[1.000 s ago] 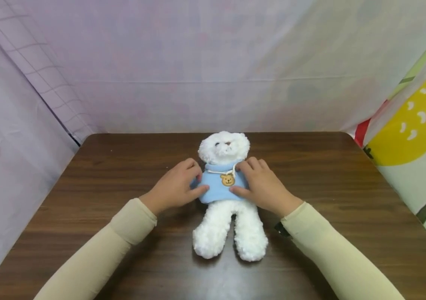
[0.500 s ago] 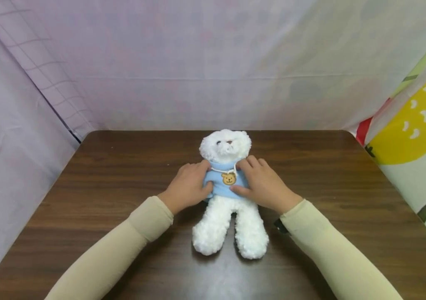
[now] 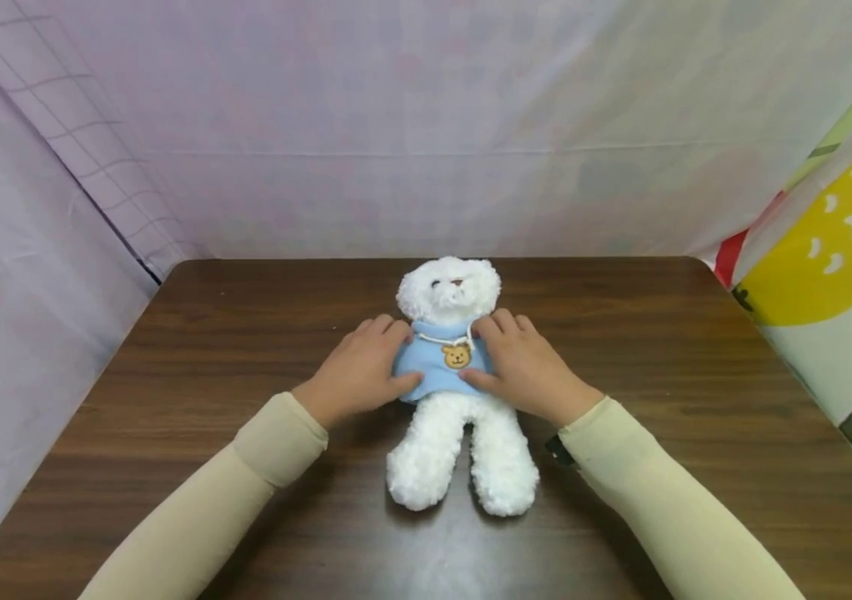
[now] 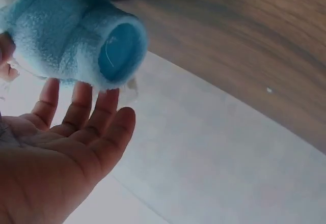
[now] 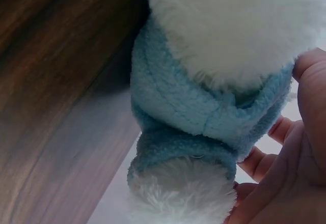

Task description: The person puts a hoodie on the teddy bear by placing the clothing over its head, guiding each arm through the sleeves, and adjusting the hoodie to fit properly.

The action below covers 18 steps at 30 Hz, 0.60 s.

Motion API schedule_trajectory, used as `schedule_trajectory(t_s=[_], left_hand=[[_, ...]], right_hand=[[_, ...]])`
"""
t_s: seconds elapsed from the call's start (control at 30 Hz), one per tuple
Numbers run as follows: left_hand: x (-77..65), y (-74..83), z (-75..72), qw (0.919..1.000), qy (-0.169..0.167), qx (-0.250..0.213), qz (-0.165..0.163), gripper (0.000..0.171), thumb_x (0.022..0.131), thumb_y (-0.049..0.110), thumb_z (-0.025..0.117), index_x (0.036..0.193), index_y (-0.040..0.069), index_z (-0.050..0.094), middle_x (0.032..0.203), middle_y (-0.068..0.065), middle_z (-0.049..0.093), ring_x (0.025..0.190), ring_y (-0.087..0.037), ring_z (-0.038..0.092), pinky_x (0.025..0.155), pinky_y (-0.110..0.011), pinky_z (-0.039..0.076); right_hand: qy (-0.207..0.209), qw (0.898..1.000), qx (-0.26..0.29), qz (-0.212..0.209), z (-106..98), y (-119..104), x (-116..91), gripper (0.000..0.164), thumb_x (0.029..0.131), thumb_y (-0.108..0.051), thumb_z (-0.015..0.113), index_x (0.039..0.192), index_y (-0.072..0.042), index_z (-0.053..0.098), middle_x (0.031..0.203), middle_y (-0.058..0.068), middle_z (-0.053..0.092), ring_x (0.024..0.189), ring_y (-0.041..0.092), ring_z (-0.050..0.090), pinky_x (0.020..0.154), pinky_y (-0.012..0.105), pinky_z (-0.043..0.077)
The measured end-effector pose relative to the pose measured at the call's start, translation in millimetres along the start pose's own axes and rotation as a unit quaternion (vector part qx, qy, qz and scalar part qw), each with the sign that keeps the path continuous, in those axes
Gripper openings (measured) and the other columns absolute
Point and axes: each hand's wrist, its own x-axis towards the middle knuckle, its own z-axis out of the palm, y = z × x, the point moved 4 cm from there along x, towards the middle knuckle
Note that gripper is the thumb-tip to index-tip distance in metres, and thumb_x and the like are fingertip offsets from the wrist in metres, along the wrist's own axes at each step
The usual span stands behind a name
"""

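A white plush teddy bear [image 3: 423, 462] lies on its back on the table, head away from me. It wears a light blue sweater [image 3: 433, 380] with a bear-face patch [image 3: 458, 357] and a white cord at the neck. My left hand [image 3: 358, 367] holds the sweater's left side, thumb on its front, fingers near the shoulder. On that side, a sleeve opening [image 4: 122, 53] shows no paw sticking out. My right hand [image 3: 534, 367] grips the other side, with its thumb low on the front. There a white paw [image 5: 183, 193] pokes out of the sleeve.
The dark wood table [image 3: 246, 333] runs back to a pale fabric curtain [image 3: 426, 125]. A panel with a yellow strawberry print [image 3: 824, 258] borders the right side, and white cloth [image 3: 21, 292] hangs at the left.
My left hand first moved in to the right over the sweater, bunching it. It has since drawn back left, and the sweater's side spreads out with it. My right hand stays put.
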Motion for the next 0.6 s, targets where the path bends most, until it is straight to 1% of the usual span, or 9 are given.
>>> schedule_trajectory(t_s=[0.13, 0.23, 0.3, 0.33, 0.37, 0.43, 0.47, 0.5, 0.6], left_hand=[[-3.4, 2.3, -0.9, 0.9995, -0.018, 0.016, -0.019, 0.06, 0.089, 0.046, 0.07, 0.13, 0.005, 0.056, 0.115, -0.011, 0.056, 0.1, -0.026, 0.053, 0.081, -0.042, 0.048], [-8.7, 0.9, -3.0, 0.9961, -0.043, 0.057, -0.052, 0.062, 0.092, 0.054, 0.062, 0.125, 0.002, 0.058, 0.109, -0.013, 0.056, 0.097, -0.029, 0.054, 0.081, -0.044, 0.048], [-13.8, -1.4, -6.8, 0.9918, -0.061, 0.077, -0.082, 0.059, 0.094, 0.058, 0.057, 0.106, 0.002, 0.066, 0.096, -0.012, 0.059, 0.087, -0.029, 0.056, 0.076, -0.044, 0.05], [-16.4, -3.1, -9.2, 0.9896, -0.066, 0.084, -0.095, 0.058, 0.095, 0.059, 0.055, 0.093, 0.003, 0.068, 0.087, -0.011, 0.059, 0.079, -0.028, 0.057, 0.071, -0.044, 0.05], [-18.8, -4.9, -11.2, 0.9877, -0.07, 0.09, -0.107, 0.059, 0.095, 0.06, 0.053, 0.081, 0.005, 0.067, 0.078, -0.01, 0.059, 0.071, -0.027, 0.057, 0.066, -0.043, 0.051], [-21.7, -8.2, -13.6, 0.988, -0.067, 0.072, -0.119, 0.059, 0.096, 0.059, 0.053, 0.066, 0.009, 0.063, 0.066, -0.006, 0.057, 0.06, -0.023, 0.056, 0.058, -0.041, 0.049], [-22.3, -9.4, -13.6, 0.9894, -0.062, 0.052, -0.121, 0.057, 0.096, 0.058, 0.054, 0.065, 0.011, 0.062, 0.064, -0.004, 0.056, 0.058, -0.02, 0.054, 0.055, -0.039, 0.047], [-22.6, -10.3, -12.9, 0.9912, -0.054, 0.034, -0.116, 0.054, 0.096, 0.056, 0.056, 0.069, 0.01, 0.065, 0.066, -0.004, 0.057, 0.059, -0.019, 0.054, 0.055, -0.038, 0.047], [-19.6, -9.9, -6.8, 0.9956, -0.027, -0.018, -0.087, 0.043, 0.094, 0.048, 0.064, 0.096, 0.006, 0.069, 0.082, -0.004, 0.059, 0.073, -0.019, 0.054, 0.066, -0.037, 0.047]], right_hand=[[-0.011, 1.0, 0.018, 0.004, -4.8, 1.0, -0.3, 0.056, 0.09, -0.04, 0.073, 0.126, -0.004, 0.049, 0.111, 0.014, 0.048, 0.096, 0.032, 0.046, 0.085, 0.045, 0.041], [-0.021, 0.999, 0.035, 0.002, -7.0, 0.9, -0.4, 0.055, 0.09, -0.037, 0.074, 0.127, -0.003, 0.048, 0.112, 0.015, 0.049, 0.098, 0.033, 0.047, 0.085, 0.046, 0.042], [-0.024, 0.999, 0.04, 0.002, -7.5, 1.3, -0.3, 0.055, 0.091, -0.036, 0.073, 0.127, -0.003, 0.048, 0.112, 0.014, 0.049, 0.099, 0.033, 0.048, 0.085, 0.046, 0.043], [-0.025, 0.999, 0.042, 0.002, -7.5, 1.6, -0.5, 0.054, 0.091, -0.035, 0.073, 0.126, -0.003, 0.048, 0.112, 0.014, 0.049, 0.099, 0.032, 0.048, 0.085, 0.046, 0.043], [-0.025, 0.999, 0.045, 0.002, -7.7, 1.6, -0.6, 0.053, 0.091, -0.034, 0.073, 0.126, -0.003, 0.048, 0.111, 0.014, 0.049, 0.098, 0.032, 0.048, 0.085, 0.046, 0.043], [-0.024, 0.999, 0.045, 0.001, -7.5, 2.1, -1.3, 0.053, 0.091, -0.034, 0.073, 0.126, -0.002, 0.048, 0.111, 0.014, 0.048, 0.098, 0.032, 0.048, 0.085, 0.046, 0.042], [-0.023, 0.999, 0.045, 0.001, -7.4, 2.4, -1.6, 0.053, 0.091, -0.033, 0.074, 0.126, -0.002, 0.048, 0.111, 0.014, 0.048, 0.098, 0.032, 0.048, 0.085, 0.046, 0.042], [-0.022, 0.999, 0.045, 0.001, -7.3, 2.6, -2.0, 0.053, 0.091, -0.033, 0.074, 0.125, -0.002, 0.048, 0.11, 0.014, 0.048, 0.098, 0.032, 0.048, 0.085, 0.046, 0.042], [-0.015, 0.999, 0.039, -0.005, -6.4, 2.1, -2.2, 0.053, 0.09, -0.033, 0.074, 0.125, -0.003, 0.048, 0.11, 0.014, 0.049, 0.098, 0.032, 0.048, 0.085, 0.046, 0.042]])
